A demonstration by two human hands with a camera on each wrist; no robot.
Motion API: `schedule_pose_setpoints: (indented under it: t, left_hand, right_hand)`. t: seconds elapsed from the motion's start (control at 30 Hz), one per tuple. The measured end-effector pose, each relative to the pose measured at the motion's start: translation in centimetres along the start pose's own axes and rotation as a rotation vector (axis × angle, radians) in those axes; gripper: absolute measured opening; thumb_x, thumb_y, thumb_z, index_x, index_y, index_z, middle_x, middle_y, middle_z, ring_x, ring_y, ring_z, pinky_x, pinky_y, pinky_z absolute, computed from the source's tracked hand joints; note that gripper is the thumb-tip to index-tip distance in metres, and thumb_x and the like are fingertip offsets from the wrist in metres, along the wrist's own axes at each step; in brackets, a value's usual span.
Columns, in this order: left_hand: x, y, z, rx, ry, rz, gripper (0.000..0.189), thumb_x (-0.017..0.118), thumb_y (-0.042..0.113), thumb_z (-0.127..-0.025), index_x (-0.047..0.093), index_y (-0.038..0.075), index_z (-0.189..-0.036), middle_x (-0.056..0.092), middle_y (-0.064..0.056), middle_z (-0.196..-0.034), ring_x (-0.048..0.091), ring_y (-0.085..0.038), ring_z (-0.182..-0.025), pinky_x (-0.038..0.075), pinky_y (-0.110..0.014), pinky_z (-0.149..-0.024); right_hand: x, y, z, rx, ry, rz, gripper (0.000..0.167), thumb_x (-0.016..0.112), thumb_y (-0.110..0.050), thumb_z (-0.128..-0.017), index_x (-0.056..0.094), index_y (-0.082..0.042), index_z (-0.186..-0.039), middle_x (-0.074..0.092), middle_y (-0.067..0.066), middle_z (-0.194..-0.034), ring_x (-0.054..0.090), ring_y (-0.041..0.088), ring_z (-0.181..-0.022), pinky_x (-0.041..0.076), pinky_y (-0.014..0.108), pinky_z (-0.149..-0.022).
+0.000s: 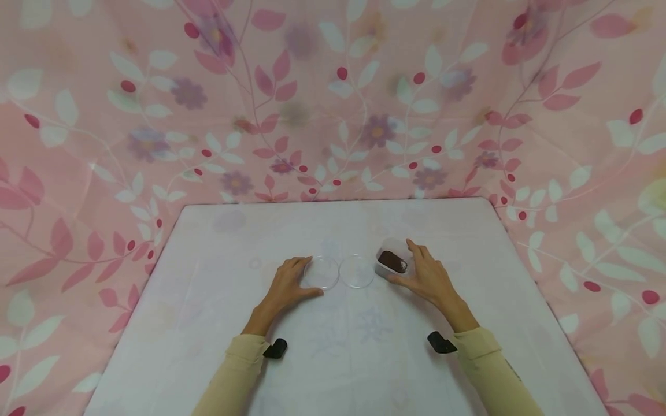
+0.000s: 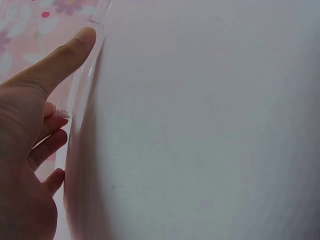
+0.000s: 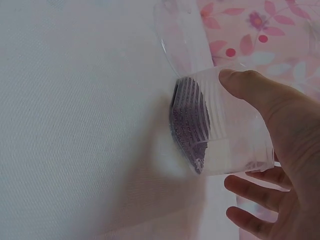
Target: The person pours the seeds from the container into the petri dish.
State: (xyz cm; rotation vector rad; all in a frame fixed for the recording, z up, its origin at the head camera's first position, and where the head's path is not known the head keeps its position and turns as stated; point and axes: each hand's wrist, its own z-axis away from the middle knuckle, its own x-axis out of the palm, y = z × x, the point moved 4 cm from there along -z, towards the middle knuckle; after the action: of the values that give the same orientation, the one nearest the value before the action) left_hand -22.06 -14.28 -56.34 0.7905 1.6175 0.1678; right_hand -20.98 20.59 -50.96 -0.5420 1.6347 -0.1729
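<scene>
My left hand (image 1: 288, 282) curves round the left side of a clear, round petri dish (image 1: 324, 273), thumb at its near edge and fingers at its far edge. A second clear round dish (image 1: 357, 272) lies right beside the first. My right hand (image 1: 430, 277) grips a translucent plastic tub (image 1: 384, 271) between thumb and fingers. Dark brown, soil-like grains (image 1: 392, 262) sit at the bottom of it. In the right wrist view the tub (image 3: 232, 120) has ribbed walls and the dark grains show through them, low against the white table.
A white cloth (image 1: 333, 352) covers the table, and its far edge meets a pink floral curtain (image 1: 333, 115) that also hangs at both sides. Black wrist camera mounts (image 1: 441, 342) stick out from the beige sleeves (image 1: 481, 352).
</scene>
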Motion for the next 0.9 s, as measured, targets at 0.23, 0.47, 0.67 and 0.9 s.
schedule_pose_setpoints:
  t: [0.23,0.47,0.67,0.9]
  left_hand:
    - [-0.06,-0.28,0.03,-0.021,-0.015,0.057,0.090,0.088,0.048,-0.064,0.055,0.009,-0.138,0.060,-0.010,-0.132,0.052,-0.030,-0.126,0.037,-0.053,-0.109]
    - [-0.20,-0.38,-0.04,-0.021,-0.010,0.066,0.087,0.088,0.048,-0.065,0.057,0.010,-0.136,0.061,-0.008,-0.131,0.052,-0.029,-0.125,0.036,-0.053,-0.109]
    - [-0.32,-0.45,-0.06,-0.006,0.008,0.071,0.084,0.088,0.049,-0.064,0.058,0.011,-0.133,0.063,-0.006,-0.129,0.053,-0.028,-0.124,0.036,-0.053,-0.109]
    - [-0.24,-0.68,-0.18,0.003,0.023,0.054,0.084,0.087,0.053,-0.063,0.059,0.012,-0.131,0.063,-0.005,-0.129,0.052,-0.027,-0.122,0.037,-0.051,-0.108]
  right_hand:
    - [0.05,0.21,-0.15,0.028,-0.013,-0.065,0.101,0.080,-0.053,-0.074,0.032,-0.007,-0.150,0.052,0.022,-0.132,0.064,0.032,-0.091,0.053,0.055,-0.078]
    - [0.07,0.38,-0.28,0.030,0.000,-0.093,0.098,0.083,-0.052,-0.072,0.037,-0.008,-0.146,0.053,0.018,-0.131,0.062,0.033,-0.103,0.053,0.052,-0.077]
    - [0.14,0.34,-0.30,0.018,0.010,-0.112,0.096,0.084,-0.050,-0.070,0.040,-0.006,-0.144,0.054,0.017,-0.128,0.061,0.035,-0.107,0.054,0.050,-0.078]
    - [0.16,0.36,-0.30,0.007,0.034,-0.119,0.094,0.084,-0.047,-0.071,0.039,-0.006,-0.142,0.054,0.018,-0.125,0.059,0.033,-0.107,0.054,0.049,-0.079]
